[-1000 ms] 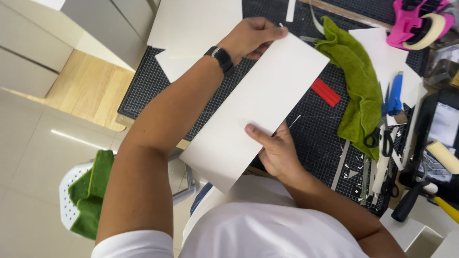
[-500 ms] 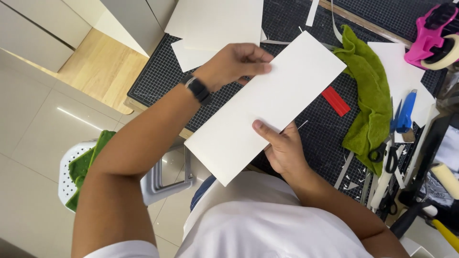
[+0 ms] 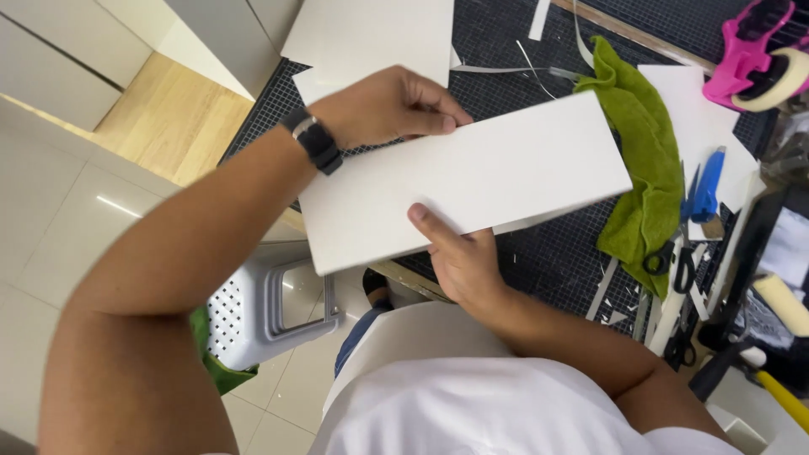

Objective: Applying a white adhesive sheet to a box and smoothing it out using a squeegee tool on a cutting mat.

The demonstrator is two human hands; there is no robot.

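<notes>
I hold a long white rectangular board (image 3: pixel 472 181) above a black gridded cutting mat (image 3: pixel 539 76). My left hand (image 3: pixel 383 105), with a black watch on the wrist, pinches the board's upper long edge. My right hand (image 3: pixel 459 257) supports it from the near edge, thumb on top and fingers underneath. The board is tilted, its right end reaching toward a green cloth (image 3: pixel 636 152).
More white sheets (image 3: pixel 371 38) lie at the mat's far left. A pink tape dispenser (image 3: pixel 754 55), a blue cutter (image 3: pixel 706 185), black scissors (image 3: pixel 674 261) and other tools sit at the right. A white perforated stool (image 3: pixel 261 312) stands on the tiled floor below.
Both hands have kept their hold while the board turned to lie more level across the view. My left hand slid along its upper edge toward the left end.
</notes>
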